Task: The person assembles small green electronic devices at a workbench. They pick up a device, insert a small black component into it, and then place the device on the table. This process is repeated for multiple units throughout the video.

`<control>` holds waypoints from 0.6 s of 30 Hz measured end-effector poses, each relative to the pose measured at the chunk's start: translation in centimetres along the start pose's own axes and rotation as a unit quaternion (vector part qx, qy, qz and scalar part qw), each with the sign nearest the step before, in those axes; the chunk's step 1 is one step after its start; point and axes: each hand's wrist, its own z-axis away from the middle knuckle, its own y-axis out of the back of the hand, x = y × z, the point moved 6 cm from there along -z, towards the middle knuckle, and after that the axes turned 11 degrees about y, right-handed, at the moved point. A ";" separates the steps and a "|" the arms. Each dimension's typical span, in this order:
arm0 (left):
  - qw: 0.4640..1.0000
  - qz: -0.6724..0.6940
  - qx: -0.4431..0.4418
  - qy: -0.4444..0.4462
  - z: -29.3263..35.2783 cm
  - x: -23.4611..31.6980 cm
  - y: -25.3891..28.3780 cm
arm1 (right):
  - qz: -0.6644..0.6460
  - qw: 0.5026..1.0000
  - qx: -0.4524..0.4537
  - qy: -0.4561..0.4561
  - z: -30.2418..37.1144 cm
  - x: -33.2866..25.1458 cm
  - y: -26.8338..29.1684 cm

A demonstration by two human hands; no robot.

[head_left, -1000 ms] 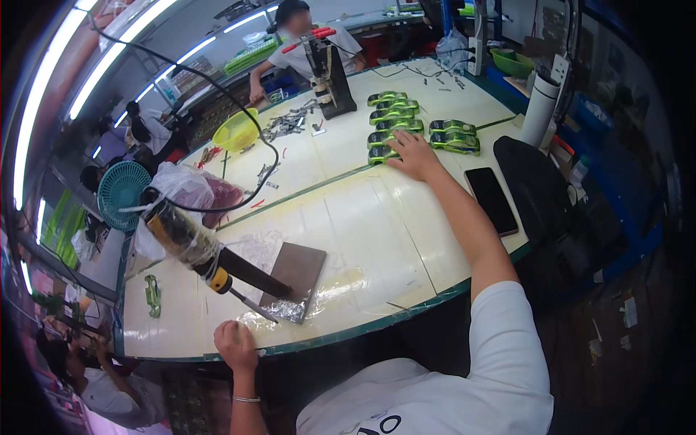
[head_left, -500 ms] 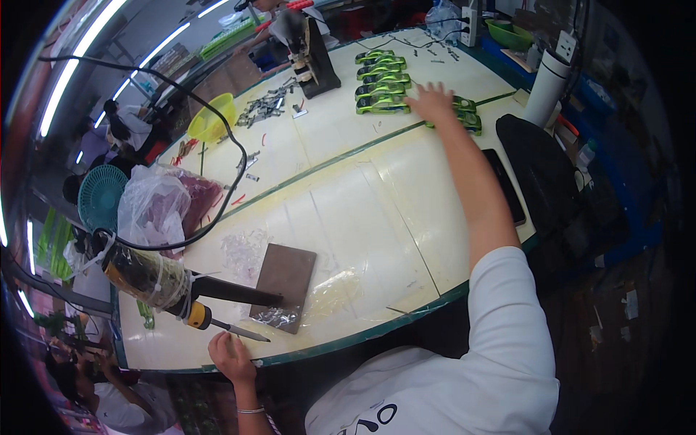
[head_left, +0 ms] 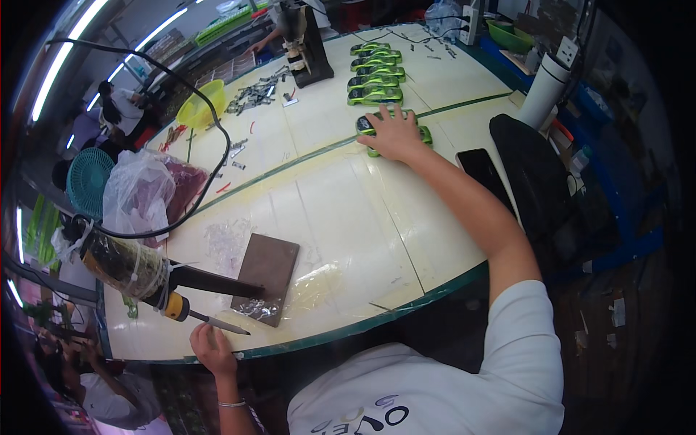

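Observation:
My right hand (head_left: 395, 136) reaches across the table and lies over green toy car bodies (head_left: 367, 125), its fingers spread around them. Parts of these cars show on both sides of the hand; the rest is hidden beneath it. Just beyond stands a row of several similar green toy cars (head_left: 375, 96) with dark windows. My left hand (head_left: 212, 349) rests at the near table edge, loosely open, with nothing visible in it. Close above it is the pointed metal tip of a soldering iron (head_left: 176, 306) with a yellow collar, fixed to a taped stand.
A brown plate (head_left: 267, 275) carries the stand's arm. Plastic bags (head_left: 138, 192), a yellow basket (head_left: 203, 105) and small dark parts (head_left: 254, 98) lie leftward. A black press-like device (head_left: 310, 54) stands at the back. At right are a phone (head_left: 482, 174) and a white bottle (head_left: 544, 90).
My right hand has moved left and nearer, and the green cars under it have shifted with it from the right side of the row. My left hand stays at the table edge.

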 end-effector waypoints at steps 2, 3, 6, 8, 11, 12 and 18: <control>1.000 0.005 -0.005 -0.006 -0.1 0.2 0.0 | -0.004 0.999 0.014 -0.031 -2.3 0.4 -0.2; 1.000 0.006 -0.001 -0.009 -0.1 0.2 -0.1 | -0.001 0.999 0.018 -0.042 -3.3 0.5 -0.3; 1.000 -0.004 0.010 0.007 0.4 -0.5 0.0 | 0.005 0.998 0.013 -0.066 -4.8 1.1 -1.0; 1.000 -0.001 0.015 0.006 0.4 -0.5 0.1 | 0.004 0.998 0.015 -0.068 -5.6 1.0 -0.4; 1.000 0.003 0.018 -0.008 0.2 -0.1 0.0 | 0.125 0.982 0.135 -0.050 -6.3 2.0 -1.0; 1.000 0.001 0.018 -0.014 0.2 0.1 0.1 | 0.180 0.966 0.179 -0.046 -6.3 1.9 -0.6; 0.999 0.014 0.033 -0.022 0.4 0.3 0.7 | 0.010 0.970 0.235 -0.058 -1.3 -1.2 -1.3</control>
